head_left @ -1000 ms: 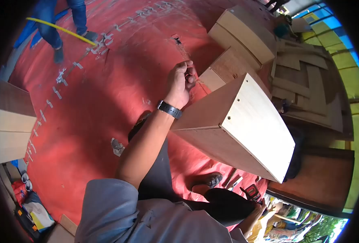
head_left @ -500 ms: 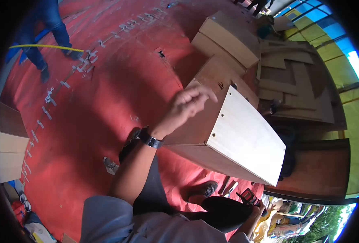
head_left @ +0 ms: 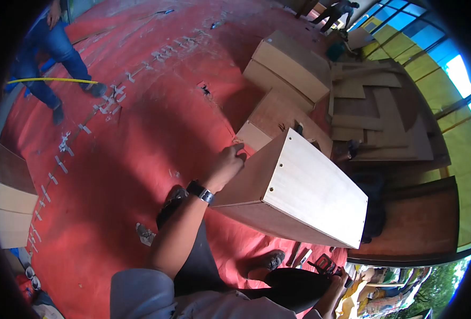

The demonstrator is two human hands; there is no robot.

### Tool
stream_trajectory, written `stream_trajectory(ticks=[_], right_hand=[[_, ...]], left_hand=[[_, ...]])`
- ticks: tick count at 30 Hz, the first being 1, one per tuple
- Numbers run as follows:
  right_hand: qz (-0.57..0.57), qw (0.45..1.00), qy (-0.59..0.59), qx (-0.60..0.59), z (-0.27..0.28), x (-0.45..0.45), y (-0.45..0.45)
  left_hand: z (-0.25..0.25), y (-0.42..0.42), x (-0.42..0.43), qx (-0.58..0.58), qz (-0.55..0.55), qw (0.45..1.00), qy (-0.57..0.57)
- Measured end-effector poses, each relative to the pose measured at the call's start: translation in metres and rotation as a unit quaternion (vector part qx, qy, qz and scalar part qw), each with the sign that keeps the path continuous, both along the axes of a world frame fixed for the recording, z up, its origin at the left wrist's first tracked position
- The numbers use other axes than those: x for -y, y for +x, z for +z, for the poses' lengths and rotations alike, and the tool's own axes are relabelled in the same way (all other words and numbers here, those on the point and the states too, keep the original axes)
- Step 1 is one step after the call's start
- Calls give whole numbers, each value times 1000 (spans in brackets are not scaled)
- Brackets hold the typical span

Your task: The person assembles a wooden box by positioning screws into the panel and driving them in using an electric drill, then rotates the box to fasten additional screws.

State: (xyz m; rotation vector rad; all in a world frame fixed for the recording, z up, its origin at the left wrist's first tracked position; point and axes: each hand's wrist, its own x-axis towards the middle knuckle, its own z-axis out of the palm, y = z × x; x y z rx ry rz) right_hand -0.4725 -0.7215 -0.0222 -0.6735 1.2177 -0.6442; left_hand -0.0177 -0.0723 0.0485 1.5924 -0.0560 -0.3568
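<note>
My left hand (head_left: 226, 167), with a dark watch on its wrist, is beside the near left edge of a wooden box (head_left: 251, 186). Its fingers are curled together; what they hold, if anything, is hidden. A pale panel (head_left: 318, 191) forms the box's upper face, with several dark screw holes or heads along its borders. At the lower right, my right hand (head_left: 339, 279) is closed around a red and black cordless drill (head_left: 325, 265), next to my knee. The drill's tip is hard to make out.
More wooden boxes (head_left: 291, 66) stand behind, beside stacked boards (head_left: 384, 114). Red sheeting (head_left: 124, 175) with strips of tape covers the floor. A person in jeans (head_left: 68, 50) stands upper left near a yellow hose-like strip (head_left: 52, 80). Another person (head_left: 335, 15) bends far back.
My left hand has moved down and left, from over the panel's corner to the box's side edge. The right hand still holds the drill. The view has shifted slightly.
</note>
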Motion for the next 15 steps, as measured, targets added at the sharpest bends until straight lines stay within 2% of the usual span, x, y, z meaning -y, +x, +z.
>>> stream_trajectory(ticks=[3,4,7,11,13,15], right_hand=[[1,1000,-4,8,-1,-4,1],[3,1000,-4,12,-1,-4,2],[8,1000,-10,28,-4,-6,5],[5,998,-22,57,-7,-9,-1],[9,996,-27,82,-9,-8,-2],[22,994,-34,101,-18,0,-9]], left_hand=[[32,-10,2,4,5,999,-50],[53,-14,-1,49,17,996,-71],[64,-8,1,71,42,972,-220],[73,-5,1,-41,69,988,-131],[86,0,4,79,19,982,-168],[95,18,15,152,-17,970,-188]])
